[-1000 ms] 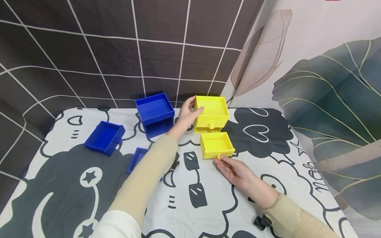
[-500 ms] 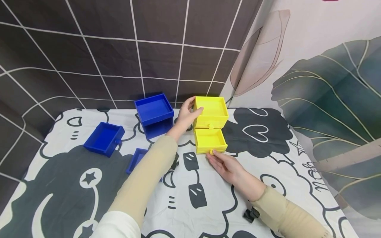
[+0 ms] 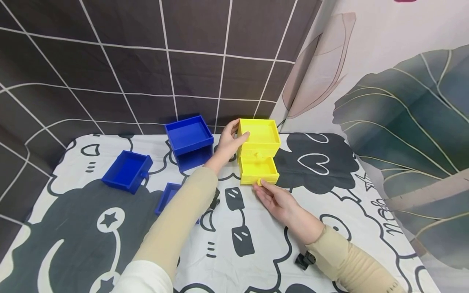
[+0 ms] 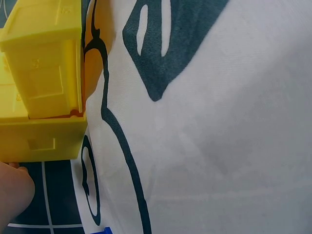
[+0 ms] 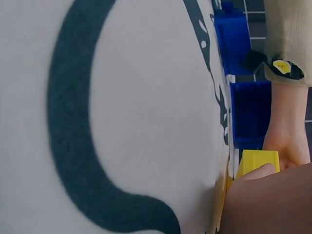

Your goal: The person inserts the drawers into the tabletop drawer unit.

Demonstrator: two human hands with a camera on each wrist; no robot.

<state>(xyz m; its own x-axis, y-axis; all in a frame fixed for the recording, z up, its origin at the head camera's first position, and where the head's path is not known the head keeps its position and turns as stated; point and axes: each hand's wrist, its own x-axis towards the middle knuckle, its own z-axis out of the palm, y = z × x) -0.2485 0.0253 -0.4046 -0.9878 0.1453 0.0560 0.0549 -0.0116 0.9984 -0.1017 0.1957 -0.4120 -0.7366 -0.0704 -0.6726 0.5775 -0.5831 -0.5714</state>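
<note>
A small yellow drawer cabinet (image 3: 269, 138) stands near the back of the printed cloth. My left hand (image 3: 228, 143) holds it by its left side, thumb over the top rim; some fingers are hidden behind it. Below the upper drawer's knob, a yellow drawer (image 3: 259, 178) sits partly inside the lower slot, its front sticking out. My right hand (image 3: 280, 205) pinches that drawer's round knob. In the left wrist view the drawer (image 4: 41, 83) juts from the cabinet (image 4: 44, 139). The right wrist view shows only part of the drawer (image 5: 261, 158) past my right hand (image 5: 273, 204).
To the left stands a blue cabinet (image 3: 189, 136) with an open lower slot. A loose blue drawer (image 3: 126, 171) lies farther left. Another blue drawer (image 3: 167, 197) is partly hidden under my left sleeve (image 3: 179, 221). A dark gridded curtain (image 3: 198, 73) hangs behind.
My right hand has brought the yellow drawer from in front of the cabinet, leftward and back, into the lower slot, and it now sits deeper. The left hand keeps its hold.
</note>
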